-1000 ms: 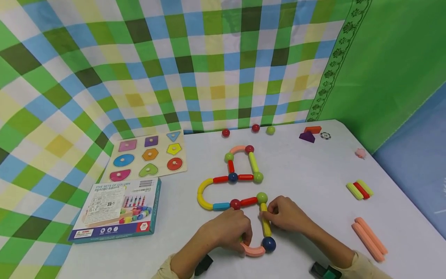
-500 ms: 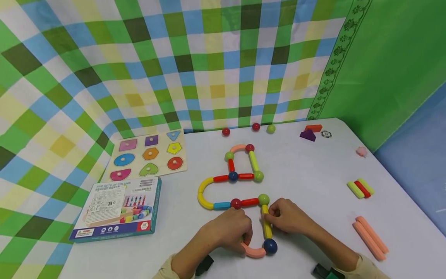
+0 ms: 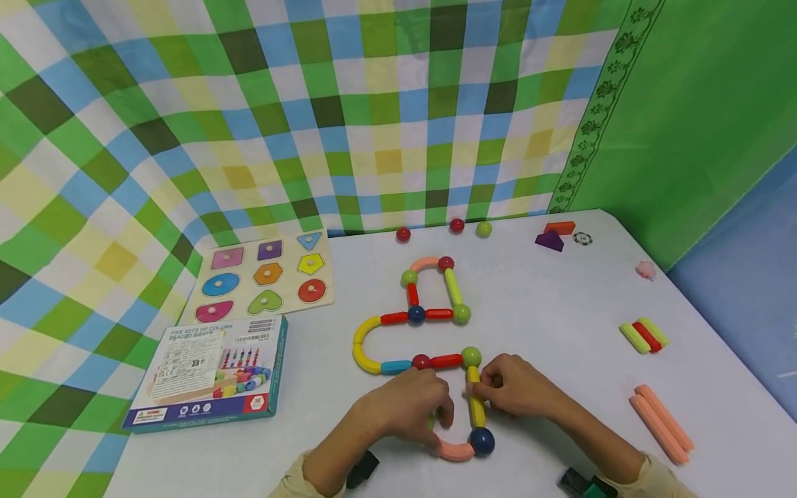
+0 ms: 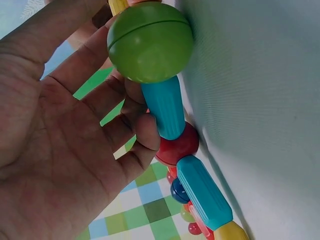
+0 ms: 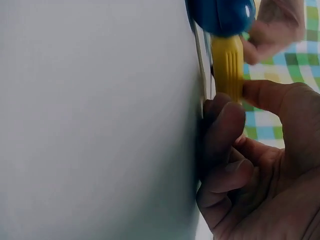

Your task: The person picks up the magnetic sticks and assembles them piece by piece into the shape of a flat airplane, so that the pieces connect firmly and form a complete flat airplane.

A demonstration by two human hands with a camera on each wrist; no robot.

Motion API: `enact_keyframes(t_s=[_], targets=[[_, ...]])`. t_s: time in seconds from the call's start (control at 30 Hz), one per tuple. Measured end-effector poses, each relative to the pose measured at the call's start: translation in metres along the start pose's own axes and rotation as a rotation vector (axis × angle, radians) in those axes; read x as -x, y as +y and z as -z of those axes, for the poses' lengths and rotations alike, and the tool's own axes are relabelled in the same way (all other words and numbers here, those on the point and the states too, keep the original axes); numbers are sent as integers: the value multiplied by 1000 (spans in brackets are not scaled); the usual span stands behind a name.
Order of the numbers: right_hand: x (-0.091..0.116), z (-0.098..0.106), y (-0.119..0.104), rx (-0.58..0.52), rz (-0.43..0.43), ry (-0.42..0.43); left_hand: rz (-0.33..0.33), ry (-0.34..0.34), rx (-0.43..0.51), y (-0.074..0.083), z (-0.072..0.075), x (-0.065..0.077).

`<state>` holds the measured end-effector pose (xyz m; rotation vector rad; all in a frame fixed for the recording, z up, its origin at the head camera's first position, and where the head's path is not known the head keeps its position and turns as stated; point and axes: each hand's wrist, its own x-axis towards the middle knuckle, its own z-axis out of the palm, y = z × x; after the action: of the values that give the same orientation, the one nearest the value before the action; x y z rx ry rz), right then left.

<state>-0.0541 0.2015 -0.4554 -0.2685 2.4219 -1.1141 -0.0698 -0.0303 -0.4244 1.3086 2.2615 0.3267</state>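
My left hand (image 3: 407, 408) curls over the near left corner of a magnetic ball-and-rod figure. Its fingers lie round a green ball (image 4: 150, 45) and touch a short blue rod (image 4: 165, 107) joined to it; a red ball (image 4: 178, 145) follows. In the head view this hand mostly hides these parts, and its thumb is by a curved pink rod (image 3: 456, 452). Between thumb and fingers, my right hand (image 3: 519, 387) pinches a yellow rod (image 5: 227, 70). That rod runs from a light green ball (image 3: 471, 357) to a dark blue ball (image 3: 482, 441).
Beyond the hands lies the figure's upper loop, with a yellow curve (image 3: 362, 344). Loose balls (image 3: 457, 226) sit by the back edge. A boxed toy (image 3: 208, 373) and shape puzzle (image 3: 268, 275) are left; spare pink rods (image 3: 661, 425) and short rods (image 3: 645, 336) are right.
The light green ball, yellow rod and dark blue ball have shifted slightly nearer and right with my right hand. My left fingers have loosened a little at the corner.
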Motion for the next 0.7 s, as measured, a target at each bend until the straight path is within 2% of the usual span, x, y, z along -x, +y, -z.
enact_keyframes(t_s=[0.1,0.23,0.33,0.43,0.53,0.7], targets=[[3,15,8,42,-38,72,-6,-2,12,0,0,0],[14,55,27,120,-103,242,-6,-5,29,2,0,2],[32,90,41,213,-114,366,6,-15,34,2,0,2],[57,117,56,320,-140,440,20,-22,36,3,1,3],[84,132,73,374,-207,423,27,-24,36,4,1,3],[121,136,99,386,-355,288,24,-19,61,4,0,2]])
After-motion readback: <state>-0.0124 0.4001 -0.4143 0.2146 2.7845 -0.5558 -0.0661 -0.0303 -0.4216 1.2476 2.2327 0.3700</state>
